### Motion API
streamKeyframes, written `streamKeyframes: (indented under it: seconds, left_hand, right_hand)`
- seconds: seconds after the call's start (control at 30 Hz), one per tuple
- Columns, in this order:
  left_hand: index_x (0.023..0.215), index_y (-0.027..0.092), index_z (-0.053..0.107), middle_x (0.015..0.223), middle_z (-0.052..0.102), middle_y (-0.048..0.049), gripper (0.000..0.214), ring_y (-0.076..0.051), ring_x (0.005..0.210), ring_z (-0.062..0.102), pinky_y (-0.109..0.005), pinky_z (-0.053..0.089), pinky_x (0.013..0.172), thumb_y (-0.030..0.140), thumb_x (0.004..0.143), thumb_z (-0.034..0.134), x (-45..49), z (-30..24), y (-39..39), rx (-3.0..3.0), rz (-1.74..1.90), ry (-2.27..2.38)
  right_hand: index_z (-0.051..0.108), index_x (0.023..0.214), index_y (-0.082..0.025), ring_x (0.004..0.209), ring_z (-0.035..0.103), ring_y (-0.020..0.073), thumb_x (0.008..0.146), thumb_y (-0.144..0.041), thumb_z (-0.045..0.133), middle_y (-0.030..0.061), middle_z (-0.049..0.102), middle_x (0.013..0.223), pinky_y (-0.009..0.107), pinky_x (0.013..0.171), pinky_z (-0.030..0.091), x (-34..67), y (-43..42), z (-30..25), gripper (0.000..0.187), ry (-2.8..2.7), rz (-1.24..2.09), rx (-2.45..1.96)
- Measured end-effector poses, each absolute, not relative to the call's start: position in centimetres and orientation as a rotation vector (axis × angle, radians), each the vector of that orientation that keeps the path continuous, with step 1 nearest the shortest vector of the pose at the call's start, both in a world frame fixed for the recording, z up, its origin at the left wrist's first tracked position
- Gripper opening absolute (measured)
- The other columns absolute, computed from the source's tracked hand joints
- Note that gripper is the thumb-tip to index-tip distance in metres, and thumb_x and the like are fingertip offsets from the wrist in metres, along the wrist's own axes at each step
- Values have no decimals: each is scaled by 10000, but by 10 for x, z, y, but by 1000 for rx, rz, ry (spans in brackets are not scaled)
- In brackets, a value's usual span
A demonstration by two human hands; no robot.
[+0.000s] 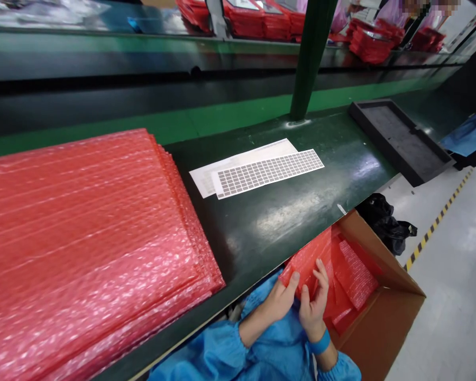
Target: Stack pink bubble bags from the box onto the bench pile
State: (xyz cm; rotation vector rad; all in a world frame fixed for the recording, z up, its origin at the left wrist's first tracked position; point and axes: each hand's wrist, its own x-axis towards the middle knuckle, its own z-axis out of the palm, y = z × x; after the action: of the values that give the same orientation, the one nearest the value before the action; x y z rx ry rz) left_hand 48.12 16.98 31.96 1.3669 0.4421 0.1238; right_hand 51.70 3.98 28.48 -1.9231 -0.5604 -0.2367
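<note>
Low at the table's front edge, my left hand (pixel 281 299) is closed on a red bubble-wrap bag (pixel 310 258), its thumb on the near face and its other fingers hidden behind. My right hand (pixel 315 304), with a blue band at the wrist, is against the same bag; its thumb and fingers show apart in front of the red film. Just beyond the hands, a cardboard box (pixel 396 317) holds more red bubble bags (pixel 357 272). On the table lie two overlapping white sheets, the upper one a label sheet (pixel 269 173) printed with small grey rectangles.
A tall stack of red bubble bags (pixel 83 238) covers the table's left. A black tray (pixel 404 137) sits at the far right edge. A green post (pixel 311 58) rises behind the sheets. Black plastic bags (pixel 386 225) lie beside the box. More red packs (pixel 262 21) line the back bench.
</note>
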Motion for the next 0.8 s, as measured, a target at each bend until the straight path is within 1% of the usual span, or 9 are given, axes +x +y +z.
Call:
streamKeyframes:
  seconds: [0.13, 0.23, 0.3, 0.37, 0.5, 0.57, 0.63, 0.7, 0.8]
  left_hand:
    - [1214, 246, 790, 1202, 793, -124, 604, -306, 1293, 680, -456, 480, 1195, 715, 983, 488, 480, 323, 175, 1369, 112, 431]
    - [1223, 219, 775, 1183, 796, -127, 632, -319, 1262, 693, -455, 500, 1175, 738, 892, 631, 484, 327, 176, 1367, 78, 363]
    - [1278, 198, 738, 1230, 780, -123, 601, -306, 1270, 685, -456, 492, 1182, 668, 911, 664, 486, 326, 175, 1381, 81, 379]
    - [1298, 181, 714, 1272, 761, -122, 551, -285, 1251, 691, -452, 496, 1174, 612, 969, 615, 487, 323, 176, 1415, 131, 447]
    - [1187, 152, 737, 1198, 777, -132, 577, -285, 1145, 728, -437, 546, 1113, 663, 970, 577, 483, 314, 181, 1478, 212, 550]
    - [1125, 158, 742, 1131, 788, -128, 584, -291, 1106, 738, -444, 546, 1113, 694, 948, 590, 478, 310, 185, 1495, 219, 571]
    - [1034, 170, 742, 1043, 791, -122, 571, -297, 1048, 749, -455, 554, 1102, 715, 922, 614, 474, 308, 189, 1510, 221, 582]
    - [914, 183, 729, 926, 780, -112, 550, -304, 994, 755, -458, 575, 1067, 722, 913, 619, 471, 307, 191, 1520, 212, 594]
    - [786, 204, 690, 778, 737, -84, 539, -306, 944, 756, -444, 602, 1012, 719, 919, 610, 470, 309, 193, 1529, 197, 625]
  right_hand:
    - [569, 1353, -236, 1504, 440, 377, 1021, -193, 493, 163, 476, 1604, 741, 1161, 394, 518, 30, 279, 343, -699, -250, -1938]
    - [589, 1323, -238, 1522, 416, 381, 996, -137, 484, 145, 483, 1605, 733, 1159, 412, 516, 29, 281, 358, -777, -230, -1923]
    - [581, 1334, -241, 1533, 403, 376, 983, -112, 475, 138, 488, 1604, 722, 1159, 423, 514, 30, 281, 388, -810, -209, -1905]
    - [579, 1329, -240, 1539, 395, 366, 979, -115, 480, 135, 475, 1619, 713, 1170, 414, 514, 30, 276, 384, -815, -178, -1897]
    - [646, 1241, -224, 1517, 426, 333, 973, -249, 571, 138, 482, 1615, 641, 1222, 376, 530, 21, 235, 280, -559, -29, -2015]
    - [693, 1164, -208, 1466, 481, 317, 973, -323, 602, 146, 553, 1542, 589, 1221, 389, 548, 6, 202, 241, -297, 64, -2115]
    - [706, 1063, -170, 1343, 576, 334, 974, -363, 650, 170, 657, 1362, 596, 1161, 440, 569, -15, 168, 220, -98, 92, -2163]
    - [700, 1095, -159, 1185, 661, 299, 977, -385, 718, 115, 700, 1234, 558, 1053, 525, 586, -42, 139, 256, 89, 137, -2186]
    - [678, 1228, -169, 1068, 697, 248, 1006, -390, 719, 85, 692, 1238, 471, 933, 595, 600, -77, 111, 315, 310, 177, -2160]
